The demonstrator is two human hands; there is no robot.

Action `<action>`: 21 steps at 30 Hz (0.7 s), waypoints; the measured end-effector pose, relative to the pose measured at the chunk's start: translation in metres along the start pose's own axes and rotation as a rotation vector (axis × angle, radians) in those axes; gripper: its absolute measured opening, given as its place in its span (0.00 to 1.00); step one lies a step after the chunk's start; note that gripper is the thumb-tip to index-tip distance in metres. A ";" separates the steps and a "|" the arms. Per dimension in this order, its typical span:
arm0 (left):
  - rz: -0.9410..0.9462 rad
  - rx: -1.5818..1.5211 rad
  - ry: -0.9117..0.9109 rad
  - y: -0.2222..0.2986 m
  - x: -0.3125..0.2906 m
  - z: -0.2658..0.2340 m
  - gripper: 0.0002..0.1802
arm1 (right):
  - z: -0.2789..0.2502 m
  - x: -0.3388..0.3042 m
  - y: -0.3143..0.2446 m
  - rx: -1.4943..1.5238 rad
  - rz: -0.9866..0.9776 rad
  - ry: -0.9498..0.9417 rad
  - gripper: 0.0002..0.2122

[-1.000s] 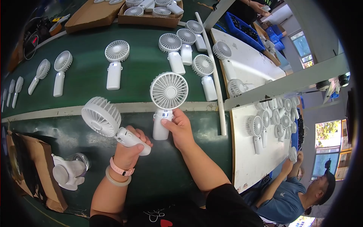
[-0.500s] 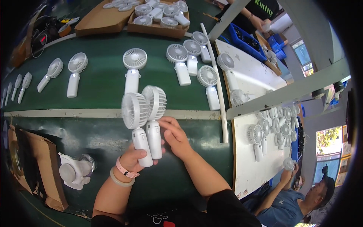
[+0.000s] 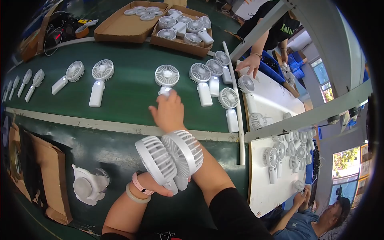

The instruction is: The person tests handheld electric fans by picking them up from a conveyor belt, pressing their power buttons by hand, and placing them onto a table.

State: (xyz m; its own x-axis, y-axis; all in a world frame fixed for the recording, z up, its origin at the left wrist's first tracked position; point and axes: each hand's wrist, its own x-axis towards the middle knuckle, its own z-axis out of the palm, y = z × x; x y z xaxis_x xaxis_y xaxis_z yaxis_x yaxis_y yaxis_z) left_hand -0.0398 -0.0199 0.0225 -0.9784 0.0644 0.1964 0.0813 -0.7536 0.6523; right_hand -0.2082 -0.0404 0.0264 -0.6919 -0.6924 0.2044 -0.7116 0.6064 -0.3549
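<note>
My left hand [image 3: 154,185] is closed around the handles of two white handheld fans, held together over the near green bench. The left fan head [image 3: 156,159] and right fan head [image 3: 183,154] press side by side, their handles mostly hidden. My right hand [image 3: 169,113] reaches forward past them to another white handheld fan [image 3: 167,76] lying on the green belt. Its fingers are curled over the top of that fan's handle, and its thumb sticks out to the left. The hand covers most of the handle.
More fans lie along the green belt [image 3: 132,90], including a right-hand cluster [image 3: 200,73]. Cardboard boxes [image 3: 188,46] hold fans and round parts. A clear jar with a white cover [image 3: 89,186] stands left. White table [image 3: 260,192], frame post and two co-workers are on the right.
My right hand has left the held fans and moved forward onto the belt fan's handle. The left hand's fans have come nearer and tilted. A co-worker's hand now reaches toward a fan.
</note>
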 end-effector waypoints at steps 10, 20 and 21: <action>-0.030 -0.305 0.107 -0.011 -0.002 -0.015 0.45 | -0.042 -0.112 0.078 2.231 0.590 -0.427 0.22; 0.023 -0.442 0.176 -0.013 0.001 -0.015 0.44 | -0.055 -0.151 0.097 2.313 0.284 -0.482 0.25; 0.016 -0.433 0.182 -0.013 0.000 -0.015 0.44 | -0.055 -0.152 0.097 2.284 0.281 -0.481 0.25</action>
State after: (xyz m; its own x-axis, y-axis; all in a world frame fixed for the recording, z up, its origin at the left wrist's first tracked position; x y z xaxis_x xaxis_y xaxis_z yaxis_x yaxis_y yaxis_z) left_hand -0.0438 -0.0195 0.0032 -0.9982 -0.0364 0.0473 0.0481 -0.9596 0.2772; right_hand -0.1789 0.1452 0.0107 -0.4038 -0.9141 -0.0383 0.8218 -0.3440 -0.4543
